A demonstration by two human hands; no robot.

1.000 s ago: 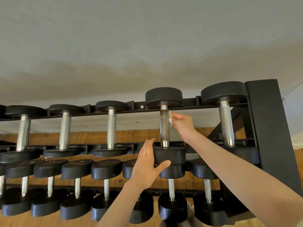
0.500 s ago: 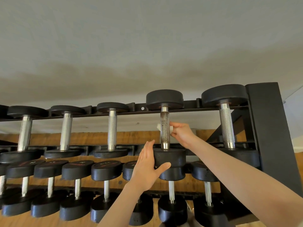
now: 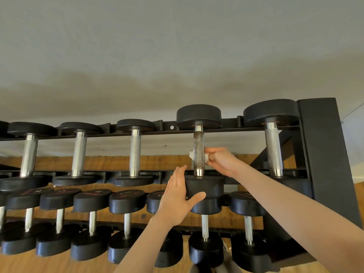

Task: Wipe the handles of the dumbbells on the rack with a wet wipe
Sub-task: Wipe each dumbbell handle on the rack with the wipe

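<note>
**A:** where's the wipe at?

**B:** the right hand (image 3: 220, 160) has its fingers curled round the white wet wipe (image 3: 204, 157), wrapped on the dark knurled handle (image 3: 199, 152) of the 4th dumbbell along the rack's (image 3: 323, 154) top row, near its right end.

**A:** and the other hand?

**B:** the left hand (image 3: 177, 200) lies flat, fingers straight, thumb spread wide, against that dumbbell's near head (image 3: 206, 187).

dumbbells (image 3: 135, 152) on rack (image 3: 323, 154), rows stacked
</note>
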